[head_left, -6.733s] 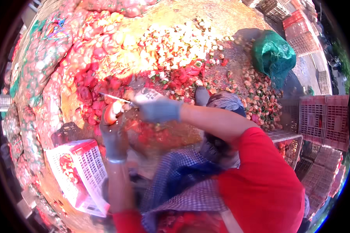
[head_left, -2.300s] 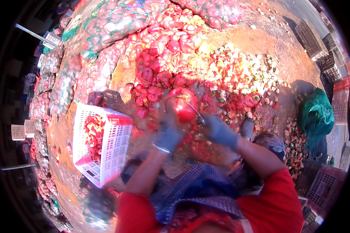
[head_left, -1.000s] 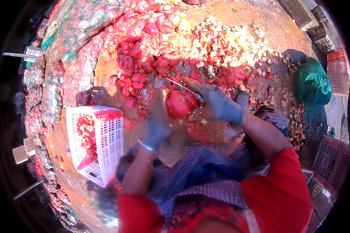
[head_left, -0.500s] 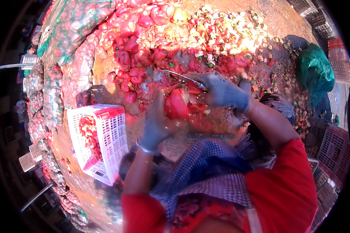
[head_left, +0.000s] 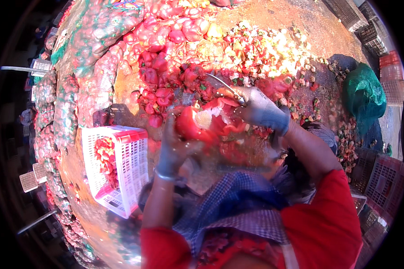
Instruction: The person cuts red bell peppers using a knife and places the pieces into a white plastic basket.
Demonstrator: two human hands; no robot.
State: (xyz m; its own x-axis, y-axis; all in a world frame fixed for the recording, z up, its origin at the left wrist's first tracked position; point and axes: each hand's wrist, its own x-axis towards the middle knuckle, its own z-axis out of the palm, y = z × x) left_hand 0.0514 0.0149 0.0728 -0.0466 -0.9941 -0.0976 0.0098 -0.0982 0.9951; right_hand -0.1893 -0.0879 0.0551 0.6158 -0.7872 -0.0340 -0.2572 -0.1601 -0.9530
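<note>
Gloves cover both hands: the left hand (head_left: 175, 145) has its grip closed around a cut red pepper (head_left: 194, 125) (pale core showing), while the right hand (head_left: 261, 112) grips a thin knife (head_left: 223, 83) just beyond it. Left stands a white crate (head_left: 130, 179); loose peppers (head_left: 166, 40) lie far.

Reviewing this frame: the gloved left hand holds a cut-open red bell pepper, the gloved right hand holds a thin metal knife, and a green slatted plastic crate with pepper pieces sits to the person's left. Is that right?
Not quite. In the head view the slatted plastic crate is white with pink trim, not green. The rest stands: the gloved left hand holds the cut-open red bell pepper, and the gloved right hand holds the thin metal knife.
</note>
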